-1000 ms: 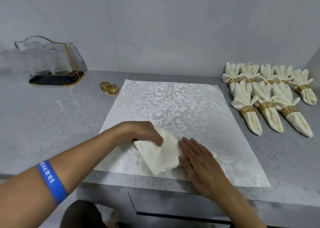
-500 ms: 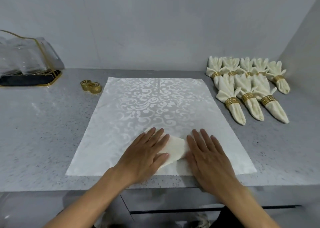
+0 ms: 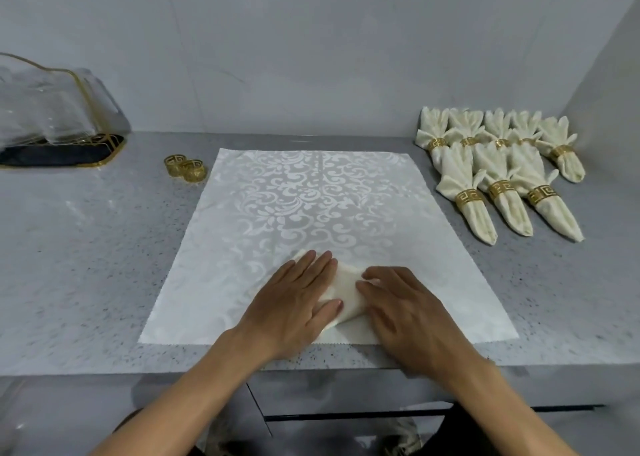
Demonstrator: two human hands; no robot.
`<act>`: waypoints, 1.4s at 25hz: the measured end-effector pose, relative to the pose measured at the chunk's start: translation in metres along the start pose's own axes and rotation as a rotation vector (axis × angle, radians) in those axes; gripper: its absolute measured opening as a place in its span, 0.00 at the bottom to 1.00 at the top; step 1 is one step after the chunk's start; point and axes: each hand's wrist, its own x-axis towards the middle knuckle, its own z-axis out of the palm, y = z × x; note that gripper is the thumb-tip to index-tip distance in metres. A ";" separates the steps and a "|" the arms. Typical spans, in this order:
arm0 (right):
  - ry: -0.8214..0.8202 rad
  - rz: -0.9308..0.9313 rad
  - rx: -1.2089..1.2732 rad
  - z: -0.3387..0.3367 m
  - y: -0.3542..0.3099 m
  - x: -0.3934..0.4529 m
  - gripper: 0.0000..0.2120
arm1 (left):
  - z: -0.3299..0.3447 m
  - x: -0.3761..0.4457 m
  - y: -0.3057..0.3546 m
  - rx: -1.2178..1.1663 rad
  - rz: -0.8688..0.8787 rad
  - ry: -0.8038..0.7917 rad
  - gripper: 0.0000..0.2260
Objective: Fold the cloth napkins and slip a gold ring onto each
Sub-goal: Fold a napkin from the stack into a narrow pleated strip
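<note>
Right now, from the head camera, both your hands are down on the cream cloth napkin point(image 3: 344, 289), which lies on the white damask placemat point(image 3: 311, 213) near its front edge, close to the rim of the grey speckled counter point(image 3: 86, 247). Your left hand point(image 3: 294, 303) lies flat over the napkin's left part, fingers straight and close together, thumb out across the cloth. Your right hand point(image 3: 405, 310) covers its right part; those fingers look bent at the tips and pressed on the fabric, though whether they pinch a fold you cannot tell from this angle. Only a narrow strip of napkin shows between your hands, so its long axis is hard to read; it seems to run from far left to near right.

You appear to be mid-fold, pressing a crease. What the ring step turns on is where the two loose gold napkin rings point(image 3: 185, 168) sit: on the bare counter off the placemat's far left corner, well apart from the napkin and on your left hand's side. That hand has the shorter reach, while the right could hold the fold.

Eight finished napkins with rings point(image 3: 498, 175) lie in two rows at far right. A clear gold-trimmed holder on a dark tray point(image 3: 59, 123) stands at far left.
</note>
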 end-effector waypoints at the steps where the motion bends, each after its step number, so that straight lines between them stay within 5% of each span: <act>1: -0.008 -0.029 0.009 -0.001 0.003 0.001 0.15 | -0.001 0.001 0.001 -0.023 0.005 -0.013 0.32; 5: -0.031 -0.026 0.050 -0.002 0.011 0.004 0.15 | -0.021 -0.007 -0.011 -0.392 0.011 0.018 0.31; 14: 0.026 -0.001 0.062 0.003 0.006 0.009 0.12 | -0.035 -0.028 -0.014 0.032 0.219 0.115 0.25; 19: 0.022 -0.004 0.093 0.001 0.007 0.011 0.10 | -0.033 -0.026 0.004 0.093 0.160 0.150 0.15; 35: 0.082 0.002 0.142 0.006 0.009 0.009 0.11 | -0.031 -0.021 0.001 0.106 0.089 0.238 0.07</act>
